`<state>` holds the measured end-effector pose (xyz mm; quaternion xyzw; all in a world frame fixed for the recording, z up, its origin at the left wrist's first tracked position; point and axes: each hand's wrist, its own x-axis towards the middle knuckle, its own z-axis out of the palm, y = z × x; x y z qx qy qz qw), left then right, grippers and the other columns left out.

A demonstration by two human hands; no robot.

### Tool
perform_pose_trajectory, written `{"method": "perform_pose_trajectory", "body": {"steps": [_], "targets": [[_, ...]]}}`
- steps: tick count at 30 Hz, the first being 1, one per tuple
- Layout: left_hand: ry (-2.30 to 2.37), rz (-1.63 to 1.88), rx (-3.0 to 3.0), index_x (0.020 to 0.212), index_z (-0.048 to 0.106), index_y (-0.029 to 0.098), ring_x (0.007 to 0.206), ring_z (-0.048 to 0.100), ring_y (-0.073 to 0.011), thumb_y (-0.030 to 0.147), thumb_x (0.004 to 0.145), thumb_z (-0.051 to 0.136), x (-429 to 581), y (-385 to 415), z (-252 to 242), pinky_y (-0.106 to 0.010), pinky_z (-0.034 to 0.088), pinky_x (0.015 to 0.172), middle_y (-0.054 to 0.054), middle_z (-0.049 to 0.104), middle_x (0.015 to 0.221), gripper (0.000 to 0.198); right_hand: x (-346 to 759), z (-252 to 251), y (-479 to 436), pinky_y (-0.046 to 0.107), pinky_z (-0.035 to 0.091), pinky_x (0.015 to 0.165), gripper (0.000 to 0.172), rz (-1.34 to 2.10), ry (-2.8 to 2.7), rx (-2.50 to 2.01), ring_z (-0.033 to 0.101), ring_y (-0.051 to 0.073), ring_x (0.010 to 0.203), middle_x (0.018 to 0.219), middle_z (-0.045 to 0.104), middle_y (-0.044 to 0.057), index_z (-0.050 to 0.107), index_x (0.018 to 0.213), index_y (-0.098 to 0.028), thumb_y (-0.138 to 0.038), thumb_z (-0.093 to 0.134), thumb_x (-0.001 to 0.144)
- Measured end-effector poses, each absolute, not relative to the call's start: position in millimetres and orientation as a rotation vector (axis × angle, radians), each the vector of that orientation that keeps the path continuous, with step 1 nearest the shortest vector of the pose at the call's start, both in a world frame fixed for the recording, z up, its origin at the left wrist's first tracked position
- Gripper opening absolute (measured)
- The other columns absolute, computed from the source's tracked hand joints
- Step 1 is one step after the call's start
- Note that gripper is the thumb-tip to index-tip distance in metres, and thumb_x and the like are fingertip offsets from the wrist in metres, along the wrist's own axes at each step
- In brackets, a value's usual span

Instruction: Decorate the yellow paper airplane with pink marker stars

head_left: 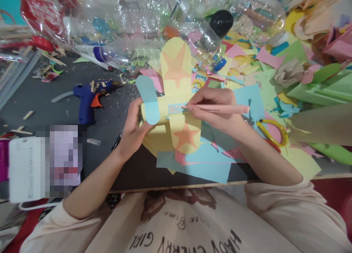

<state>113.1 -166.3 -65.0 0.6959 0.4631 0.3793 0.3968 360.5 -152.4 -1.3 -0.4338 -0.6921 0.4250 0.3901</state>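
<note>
A yellow paper airplane [177,93] with orange stars on its two wings lies in front of me, a blue tail piece at its left end. My left hand [134,130] is closed round that tail end, thumb below and fingers behind. In my right hand [213,108] is a pink marker [228,109], its tip on a light blue strip [176,108] on the airplane's body. Small marks show on the strip, too fine to read. Blue and pink paper sheets [207,170] lie beneath the airplane.
A blue glue gun [87,99] lies on the dark table [110,117] at the left. Clear plastic bottles [137,22] pile up at the back. Yellow-handled scissors [284,137] and paper scraps [291,91] are at the right. A white box [23,168] stands at the near left.
</note>
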Motion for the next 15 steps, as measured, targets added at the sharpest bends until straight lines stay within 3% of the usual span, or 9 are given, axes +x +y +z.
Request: {"method": "perform_pose_trajectory", "body": {"steps": [10, 15], "targets": [[1.176, 0.965, 1.776, 0.135, 0.048, 0.035, 0.124, 0.057, -0.0285, 0.061, 0.092, 0.056, 112.9, -166.0, -64.6, -0.046, 0.051, 0.104, -0.006, 0.058, 0.129, 0.050, 364.2, 1.8, -149.3, 0.029, 0.033, 0.051, 0.026, 1.198, -1.801, -1.187, 0.047, 0.013, 0.056, 0.059, 0.057, -0.002, 0.054, 0.059, -0.023, -0.030, 0.070, 0.079], [1.157, 0.975, 1.785, 0.136, 0.048, 0.036, 0.125, 0.056, -0.0294, 0.059, 0.093, 0.055, 112.3, -165.4, -65.2, -0.047, 0.051, 0.104, -0.006, 0.057, 0.130, 0.049, 363.9, 0.7, -148.4, 0.028, 0.032, 0.052, 0.027, 1.176, -1.791, -1.166, 0.045, 0.012, 0.055, 0.058, 0.053, -0.002, 0.050, 0.057, -0.022, -0.021, 0.067, 0.078]]}}
